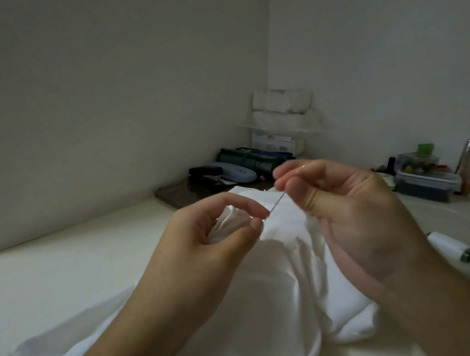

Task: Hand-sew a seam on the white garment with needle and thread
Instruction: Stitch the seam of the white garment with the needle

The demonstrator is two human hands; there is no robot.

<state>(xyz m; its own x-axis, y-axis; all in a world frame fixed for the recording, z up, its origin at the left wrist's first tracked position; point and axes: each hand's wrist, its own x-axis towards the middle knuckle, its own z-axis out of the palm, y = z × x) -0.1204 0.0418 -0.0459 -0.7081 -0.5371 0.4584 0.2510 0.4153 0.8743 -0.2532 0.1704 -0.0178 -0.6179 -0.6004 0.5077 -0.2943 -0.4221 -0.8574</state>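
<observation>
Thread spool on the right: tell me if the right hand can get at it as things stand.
Probably yes. The thread spool lies bare on the table just beside the right hand, nothing between. But that hand pinches the needle, so it must free its grip first.

two bare forearms reach forward, hands raised close together. the left hand (205,234) curls, thumb and forefinger pinched. the right hand (345,203), palm toward the viewer, pinches with thumb and fingertips.

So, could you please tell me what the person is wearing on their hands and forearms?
Both forearms are bare, with no sleeves in view, and neither hand is gloved. The right hand wears a thin ring on one of its fingers. The left hand shows no ring, watch or bracelet.
</observation>
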